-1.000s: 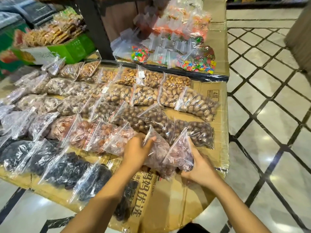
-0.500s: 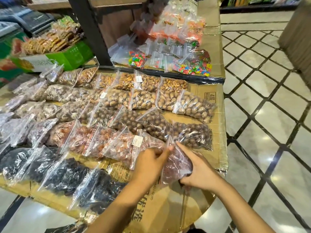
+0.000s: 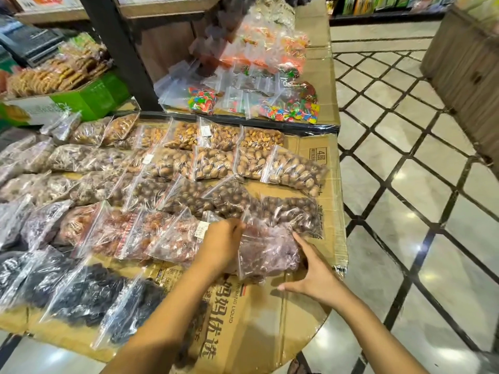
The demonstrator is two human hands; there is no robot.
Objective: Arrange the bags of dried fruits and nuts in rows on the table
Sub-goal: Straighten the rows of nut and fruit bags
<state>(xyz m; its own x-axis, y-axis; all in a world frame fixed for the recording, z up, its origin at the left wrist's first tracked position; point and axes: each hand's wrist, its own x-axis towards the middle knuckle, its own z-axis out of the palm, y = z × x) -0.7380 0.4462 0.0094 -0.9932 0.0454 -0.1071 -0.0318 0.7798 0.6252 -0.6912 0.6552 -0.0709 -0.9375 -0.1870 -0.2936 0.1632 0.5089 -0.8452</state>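
Clear zip bags of nuts and dried fruit lie in rows on a cardboard-covered table [image 3: 270, 314]. A bag of reddish-purple dried fruit [image 3: 266, 252] lies flat at the right end of the reddish row. My left hand [image 3: 221, 242] pinches the bag's upper left edge. My right hand [image 3: 313, 273] rests with spread fingers against the bag's right side. Behind it lies a bag of dark round nuts [image 3: 293, 214]. Bags of reddish fruit [image 3: 172, 238] continue the row to the left, and bags of black dried fruit [image 3: 83, 295] fill the near row.
Pale nut bags [image 3: 294, 171] and golden nut bags [image 3: 221, 134] form the far rows. Colourful candy bags [image 3: 289, 110] lie on a higher cardboard shelf behind. A dark post [image 3: 121, 52] and a green box [image 3: 81, 99] stand at back left. Tiled floor [image 3: 418, 211] runs along the right.
The reddish-purple bag, held up in both hands a second ago, now lies flat at the right end of its row. My right hand has opened and slid to its side.
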